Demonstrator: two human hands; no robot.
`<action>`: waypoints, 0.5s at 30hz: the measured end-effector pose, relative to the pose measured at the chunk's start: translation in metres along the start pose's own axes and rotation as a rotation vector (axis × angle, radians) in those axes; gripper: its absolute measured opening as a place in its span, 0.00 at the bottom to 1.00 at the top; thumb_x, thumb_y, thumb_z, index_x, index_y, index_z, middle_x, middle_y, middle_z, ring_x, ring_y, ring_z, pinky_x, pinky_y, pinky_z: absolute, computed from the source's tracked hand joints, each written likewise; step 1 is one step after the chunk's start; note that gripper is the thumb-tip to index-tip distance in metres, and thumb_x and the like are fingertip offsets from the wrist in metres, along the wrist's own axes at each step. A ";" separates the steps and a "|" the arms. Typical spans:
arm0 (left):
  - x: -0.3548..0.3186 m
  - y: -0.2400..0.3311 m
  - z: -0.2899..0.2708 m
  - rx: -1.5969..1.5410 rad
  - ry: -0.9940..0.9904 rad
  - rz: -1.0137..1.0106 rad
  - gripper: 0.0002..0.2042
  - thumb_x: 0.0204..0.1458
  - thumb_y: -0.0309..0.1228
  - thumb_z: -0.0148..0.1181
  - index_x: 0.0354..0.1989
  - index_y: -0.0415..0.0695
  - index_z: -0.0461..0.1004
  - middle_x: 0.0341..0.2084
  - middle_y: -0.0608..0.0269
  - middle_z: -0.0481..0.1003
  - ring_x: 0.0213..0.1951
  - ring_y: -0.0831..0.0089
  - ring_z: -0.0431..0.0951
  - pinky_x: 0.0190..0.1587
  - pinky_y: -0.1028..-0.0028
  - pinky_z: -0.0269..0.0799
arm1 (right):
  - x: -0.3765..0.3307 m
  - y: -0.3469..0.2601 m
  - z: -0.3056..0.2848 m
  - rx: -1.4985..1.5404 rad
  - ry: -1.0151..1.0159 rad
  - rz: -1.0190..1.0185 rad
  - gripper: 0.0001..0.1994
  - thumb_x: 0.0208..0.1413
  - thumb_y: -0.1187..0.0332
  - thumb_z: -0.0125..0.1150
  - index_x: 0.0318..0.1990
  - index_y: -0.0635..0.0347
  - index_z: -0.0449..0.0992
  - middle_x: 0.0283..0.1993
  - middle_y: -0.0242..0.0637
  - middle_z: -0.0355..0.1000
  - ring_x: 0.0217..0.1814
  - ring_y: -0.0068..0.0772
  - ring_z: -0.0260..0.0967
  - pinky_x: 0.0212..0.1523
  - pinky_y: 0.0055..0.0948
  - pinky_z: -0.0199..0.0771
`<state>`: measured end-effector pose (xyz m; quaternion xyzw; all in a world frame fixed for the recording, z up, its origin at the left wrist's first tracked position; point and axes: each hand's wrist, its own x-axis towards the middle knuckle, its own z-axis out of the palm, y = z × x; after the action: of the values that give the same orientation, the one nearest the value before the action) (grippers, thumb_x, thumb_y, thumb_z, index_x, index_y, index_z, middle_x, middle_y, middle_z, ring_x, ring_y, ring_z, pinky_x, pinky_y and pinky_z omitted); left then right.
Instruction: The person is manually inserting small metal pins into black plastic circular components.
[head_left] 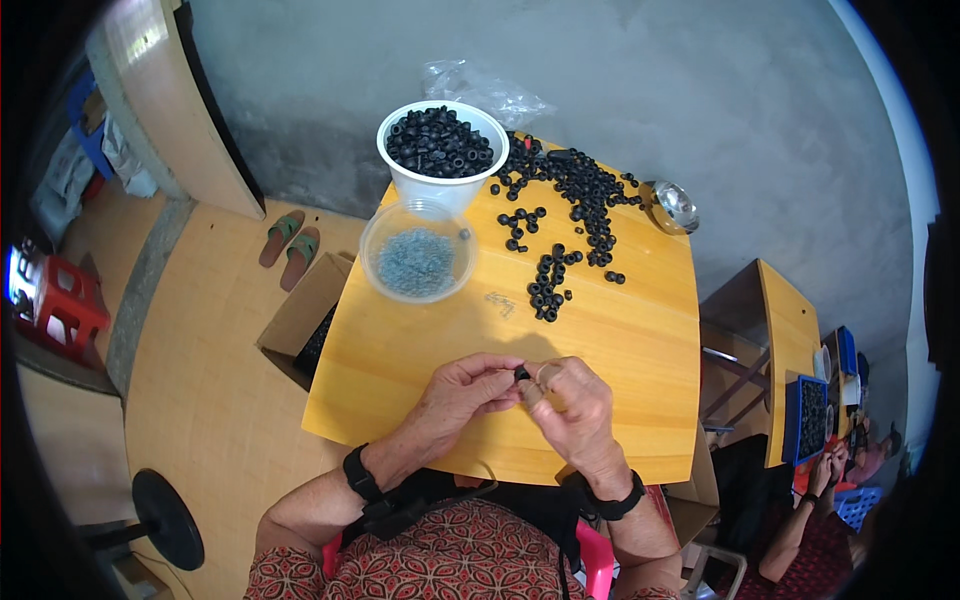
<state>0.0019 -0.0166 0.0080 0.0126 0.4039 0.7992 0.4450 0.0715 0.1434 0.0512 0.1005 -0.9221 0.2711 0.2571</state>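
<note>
Over the near part of the yellow table, my left hand (455, 398) pinches a small black rubber piece (521, 373) between thumb and fingertips. My right hand (578, 405) meets it from the other side, thumb and forefinger closed right at the piece. Whatever else those right fingers hold is too small to make out. Beyond my hands lie many loose black rubber pieces (548, 285), spread up toward the wall. A clear round tub (372, 262) with small bluish translucent parts stands at the left. Behind it a white bucket (440, 190) is heaped with black pieces.
A shiny metal bowl (674, 208) sits tilted at the table's far right corner. Crumpled clear plastic (480, 88) lies against the grey wall. A cardboard box (290, 335) and green sandals (287, 225) are on the floor at left. Another person's arms (800, 520) show at right, near a blue tray (806, 420).
</note>
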 end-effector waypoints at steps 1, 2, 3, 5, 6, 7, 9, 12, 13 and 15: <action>0.000 0.002 0.002 0.026 -0.009 0.028 0.11 0.59 0.27 0.58 0.49 0.42 0.74 0.41 0.66 0.77 0.42 0.80 0.77 0.46 0.79 0.74 | 0.001 -0.001 -0.001 0.216 -0.012 0.219 0.06 0.48 0.78 0.66 0.35 0.66 0.79 0.28 0.37 0.70 0.30 0.31 0.69 0.31 0.27 0.70; 0.000 0.002 0.003 0.051 -0.018 0.057 0.11 0.58 0.26 0.58 0.49 0.42 0.74 0.41 0.64 0.77 0.42 0.79 0.77 0.46 0.78 0.76 | 0.001 -0.002 -0.001 0.430 -0.026 0.440 0.04 0.49 0.78 0.66 0.34 0.66 0.78 0.27 0.35 0.69 0.29 0.26 0.67 0.30 0.25 0.68; 0.001 0.002 0.002 0.048 -0.015 0.059 0.11 0.58 0.26 0.58 0.49 0.42 0.74 0.41 0.64 0.77 0.42 0.79 0.77 0.46 0.78 0.76 | 0.003 -0.002 0.000 0.430 -0.030 0.438 0.04 0.49 0.78 0.66 0.34 0.66 0.78 0.27 0.35 0.69 0.29 0.26 0.67 0.30 0.25 0.68; 0.002 0.001 -0.001 0.074 -0.014 0.132 0.11 0.58 0.25 0.58 0.49 0.40 0.74 0.41 0.64 0.77 0.42 0.79 0.77 0.46 0.79 0.75 | 0.007 -0.001 0.003 0.540 -0.038 0.492 0.03 0.52 0.78 0.64 0.31 0.67 0.77 0.27 0.33 0.69 0.29 0.20 0.64 0.29 0.21 0.65; 0.002 0.000 -0.001 0.071 -0.014 0.133 0.11 0.58 0.25 0.58 0.49 0.40 0.74 0.41 0.64 0.77 0.42 0.79 0.77 0.46 0.79 0.75 | 0.009 0.000 0.004 0.538 -0.042 0.492 0.03 0.52 0.78 0.64 0.31 0.67 0.77 0.27 0.33 0.69 0.29 0.20 0.64 0.29 0.21 0.65; 0.002 0.000 -0.002 0.105 0.009 0.166 0.12 0.58 0.25 0.58 0.49 0.39 0.74 0.41 0.64 0.77 0.42 0.79 0.77 0.45 0.79 0.75 | 0.012 0.002 0.004 0.518 -0.092 0.469 0.03 0.52 0.78 0.65 0.31 0.67 0.76 0.27 0.33 0.69 0.28 0.21 0.64 0.29 0.21 0.65; 0.001 0.000 -0.005 0.133 0.037 0.198 0.12 0.58 0.25 0.58 0.50 0.38 0.73 0.40 0.64 0.77 0.42 0.79 0.77 0.45 0.80 0.75 | 0.018 0.004 0.006 0.499 -0.149 0.447 0.04 0.51 0.78 0.65 0.31 0.67 0.75 0.27 0.34 0.69 0.28 0.21 0.64 0.29 0.21 0.65; 0.002 0.001 -0.013 0.227 0.085 0.243 0.12 0.57 0.24 0.59 0.49 0.37 0.73 0.39 0.63 0.77 0.41 0.78 0.78 0.44 0.80 0.75 | 0.027 0.004 0.008 0.427 -0.228 0.495 0.04 0.51 0.78 0.65 0.30 0.67 0.74 0.27 0.34 0.68 0.28 0.22 0.64 0.30 0.22 0.66; 0.003 0.002 -0.017 0.252 0.083 0.234 0.12 0.57 0.24 0.59 0.49 0.37 0.73 0.39 0.63 0.77 0.40 0.78 0.78 0.44 0.80 0.75 | 0.030 0.007 0.009 0.474 -0.227 0.477 0.04 0.51 0.78 0.64 0.30 0.67 0.74 0.27 0.36 0.68 0.28 0.24 0.65 0.30 0.24 0.67; 0.005 0.002 -0.022 0.270 0.084 0.225 0.11 0.57 0.24 0.59 0.48 0.37 0.73 0.38 0.62 0.77 0.40 0.78 0.78 0.44 0.80 0.74 | 0.043 0.014 0.010 0.518 -0.235 0.459 0.04 0.51 0.78 0.64 0.30 0.67 0.74 0.27 0.38 0.69 0.28 0.27 0.67 0.30 0.26 0.67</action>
<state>-0.0107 -0.0279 -0.0071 0.0840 0.5219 0.7822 0.3297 0.0264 0.1472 0.0605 -0.0168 -0.8445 0.5331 0.0480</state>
